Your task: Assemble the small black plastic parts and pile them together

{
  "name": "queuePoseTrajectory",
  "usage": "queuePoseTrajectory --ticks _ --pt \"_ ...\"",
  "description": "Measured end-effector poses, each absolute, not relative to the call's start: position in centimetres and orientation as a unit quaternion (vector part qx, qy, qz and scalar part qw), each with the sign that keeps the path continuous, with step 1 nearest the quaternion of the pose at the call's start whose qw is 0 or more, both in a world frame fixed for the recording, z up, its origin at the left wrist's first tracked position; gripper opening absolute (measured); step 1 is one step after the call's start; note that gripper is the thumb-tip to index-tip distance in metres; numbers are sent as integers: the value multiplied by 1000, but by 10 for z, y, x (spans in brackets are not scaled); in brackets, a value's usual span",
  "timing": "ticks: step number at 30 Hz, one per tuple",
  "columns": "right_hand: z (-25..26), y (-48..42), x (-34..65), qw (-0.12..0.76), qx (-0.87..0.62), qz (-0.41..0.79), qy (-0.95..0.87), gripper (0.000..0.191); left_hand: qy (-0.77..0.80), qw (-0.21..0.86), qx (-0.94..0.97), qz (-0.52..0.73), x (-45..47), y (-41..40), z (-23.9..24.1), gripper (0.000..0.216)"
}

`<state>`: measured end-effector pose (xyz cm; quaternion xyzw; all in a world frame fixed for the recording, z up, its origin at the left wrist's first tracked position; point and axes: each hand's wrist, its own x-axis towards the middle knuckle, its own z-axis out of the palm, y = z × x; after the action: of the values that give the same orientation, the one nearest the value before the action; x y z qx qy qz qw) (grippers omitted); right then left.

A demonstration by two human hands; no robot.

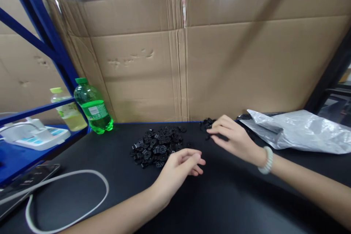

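A heap of several small black plastic parts lies on the black table top. My left hand rests just right of and below that heap, fingers loosely curled together; whether anything is in them is hidden. My right hand, with a white bead bracelet at the wrist, reaches toward a smaller cluster of black parts near the cardboard wall. Its fingertips touch or pinch at those parts.
Cardboard sheets wall off the back. A green bottle and a pale yellow bottle stand at the left by a blue rack. A clear plastic bag lies at the right. A white cable loops at the front left.
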<state>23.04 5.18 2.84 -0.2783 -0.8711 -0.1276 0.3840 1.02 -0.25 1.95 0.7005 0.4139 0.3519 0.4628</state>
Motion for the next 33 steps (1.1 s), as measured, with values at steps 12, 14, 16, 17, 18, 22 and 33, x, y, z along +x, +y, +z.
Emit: queuePoseTrajectory --ticks 12,14,16,17,18,22,33 --pt "12 -20 219 392 -119 -304 -860 18 331 776 347 410 20 -19 12 18" --pt "11 -19 218 378 -110 -299 -869 21 350 765 333 426 21 -21 10 20" --pt "11 -19 215 372 -100 -292 -875 22 362 754 333 435 22 -24 7 20" --pt "11 -20 214 373 -95 -289 -876 22 364 749 339 438 23 -25 7 20" --pt "10 -21 213 377 -91 -286 -876 21 366 743 346 441 23 -26 6 19" --pt "7 -25 210 377 -122 -232 -888 15 392 698 394 452 22 -27 6 16" --pt "5 -31 205 370 -361 328 -791 17 416 614 498 450 22 -28 15 10"
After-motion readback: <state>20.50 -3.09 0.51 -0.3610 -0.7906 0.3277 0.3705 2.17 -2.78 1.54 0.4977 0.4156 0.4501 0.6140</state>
